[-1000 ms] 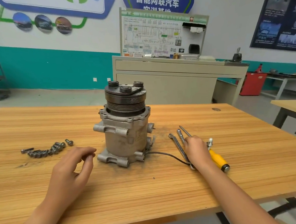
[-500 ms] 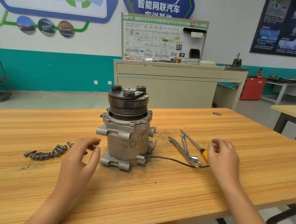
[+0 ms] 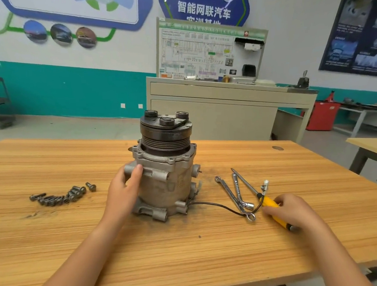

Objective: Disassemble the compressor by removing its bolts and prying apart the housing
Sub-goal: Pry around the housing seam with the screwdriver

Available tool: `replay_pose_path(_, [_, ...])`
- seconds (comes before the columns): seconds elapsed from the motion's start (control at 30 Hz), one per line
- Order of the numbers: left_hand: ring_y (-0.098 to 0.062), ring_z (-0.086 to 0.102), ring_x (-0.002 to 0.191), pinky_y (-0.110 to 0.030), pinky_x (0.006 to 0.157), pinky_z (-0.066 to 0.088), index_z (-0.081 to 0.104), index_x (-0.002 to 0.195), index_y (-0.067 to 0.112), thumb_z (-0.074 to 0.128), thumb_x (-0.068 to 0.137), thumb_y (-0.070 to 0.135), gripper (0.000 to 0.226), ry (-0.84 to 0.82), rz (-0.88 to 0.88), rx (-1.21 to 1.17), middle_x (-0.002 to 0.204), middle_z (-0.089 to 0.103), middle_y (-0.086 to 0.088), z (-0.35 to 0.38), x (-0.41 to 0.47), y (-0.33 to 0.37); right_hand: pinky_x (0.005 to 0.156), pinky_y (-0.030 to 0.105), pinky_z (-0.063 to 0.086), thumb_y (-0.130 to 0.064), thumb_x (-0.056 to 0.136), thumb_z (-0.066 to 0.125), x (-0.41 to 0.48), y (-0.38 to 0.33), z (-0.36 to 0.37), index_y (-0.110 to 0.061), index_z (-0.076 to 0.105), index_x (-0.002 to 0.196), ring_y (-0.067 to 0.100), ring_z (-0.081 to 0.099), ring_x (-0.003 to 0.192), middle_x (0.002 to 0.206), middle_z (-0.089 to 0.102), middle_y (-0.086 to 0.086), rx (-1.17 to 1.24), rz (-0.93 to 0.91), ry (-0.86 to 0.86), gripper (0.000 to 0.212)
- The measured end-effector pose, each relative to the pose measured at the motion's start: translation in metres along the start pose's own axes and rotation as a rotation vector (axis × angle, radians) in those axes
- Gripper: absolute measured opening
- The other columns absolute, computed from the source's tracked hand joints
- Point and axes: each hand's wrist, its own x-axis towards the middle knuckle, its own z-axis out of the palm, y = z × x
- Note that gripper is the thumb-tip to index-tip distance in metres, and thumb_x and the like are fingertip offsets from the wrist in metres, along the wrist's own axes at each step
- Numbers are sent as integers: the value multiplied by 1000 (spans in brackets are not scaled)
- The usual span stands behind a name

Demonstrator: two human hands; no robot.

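Head view: compressor (image 3: 165, 175) stands upright mid-tabletop (image 3: 191, 258), black pulley (image 3: 165, 133) on top, base flange flat on the wood. Left hand (image 3: 124, 192) grips the housing's left side: thumb up on the upper lug, fingers wrapped round the far side, out of sight. Right hand (image 3: 292, 209) is closed over the yellow handle of a screwdriver (image 3: 269, 202), well right of the compressor; shaft points away and left, toward the back of the table. Can't tell if the screwdriver is lifted or lying on the wood, as the hand covers the contact. Two wrenches (image 3: 230, 192) lie just left of the shaft, between compressor and right hand, spread in a narrow V. A thin black wire (image 3: 218, 205) runs from the compressor's lower right across the tabletop to the wrench ends. Removed bolts (image 3: 59, 196) sit in a loose heap to the left, apart from the compressor. The bolt holes in the visible part of the top flange look empty.
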Motion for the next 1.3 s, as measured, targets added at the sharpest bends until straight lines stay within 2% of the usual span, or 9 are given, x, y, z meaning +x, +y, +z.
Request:
replay_pose_path(0.13, [11,58,88,-2,69,41,63,100,22,52,94,22,12,-16,77,-13,97,66,12,-7,-2,-4,51,26,39,-50,77,62,9,-4,11,-18,53,78,12,55,69,77,57,-2,-159,-35,66,33])
replay_pose_path(0.3, [9,58,90,-1,70,40,66,101,11,54,93,17,15,36,149,34,100,67,6,-6,-1,-6,52,29,33,-42,82,60,4,-4,22,-16,46,74,18,50,70,72,50,-3,-17,-54,170,30])
replay_pose_path(0.43, [4,59,90,-2,70,42,67,96,12,56,92,19,13,50,203,99,97,67,4,-9,-1,-9,58,33,40,-33,86,60,-18,-7,16,-8,55,90,26,56,67,74,58,8,509,-69,248,26])
replay_pose_path(0.57, [-10,60,86,-16,72,46,66,93,15,62,89,18,6,67,310,194,90,65,5,-11,-5,-10,46,32,40,-28,91,54,-69,-15,-3,-19,58,87,17,51,44,74,64,8,871,-170,236,11])
replay_pose_path(0.7, [10,54,84,-3,72,38,63,97,18,66,86,21,12,60,454,294,85,59,15,-13,-15,-8,33,22,33,-19,94,46,-128,-28,-10,-17,60,100,21,45,38,64,64,9,1049,-172,-9,15])
replay_pose_path(0.87, [18,48,93,1,76,35,59,109,23,61,86,29,24,45,293,211,99,56,19,-10,-13,-10,34,25,39,-2,87,53,-180,-42,3,-18,64,93,26,49,39,53,59,13,1076,-157,-164,20])
replay_pose_path(1.03, [25,41,96,-1,74,33,51,125,19,57,88,36,42,11,202,225,116,47,10,-9,-10,-14,38,27,41,-8,85,59,-195,-45,8,-29,64,90,27,54,42,57,64,7,1011,-131,-67,22])
replay_pose_path(1.2, [12,45,97,-11,77,34,46,132,19,47,79,54,63,-24,159,181,118,44,12,-8,-13,-12,42,27,41,-12,85,61,-205,-48,9,-36,63,83,25,56,43,66,66,8,943,-100,-38,24])
replay_pose_path(1.3, [21,43,100,-10,78,35,45,131,22,47,79,55,61,-26,171,152,118,44,14,-7,-14,-11,41,23,43,-15,84,62,-207,-50,8,-40,61,83,20,57,43,67,66,4,895,-111,-39,25])
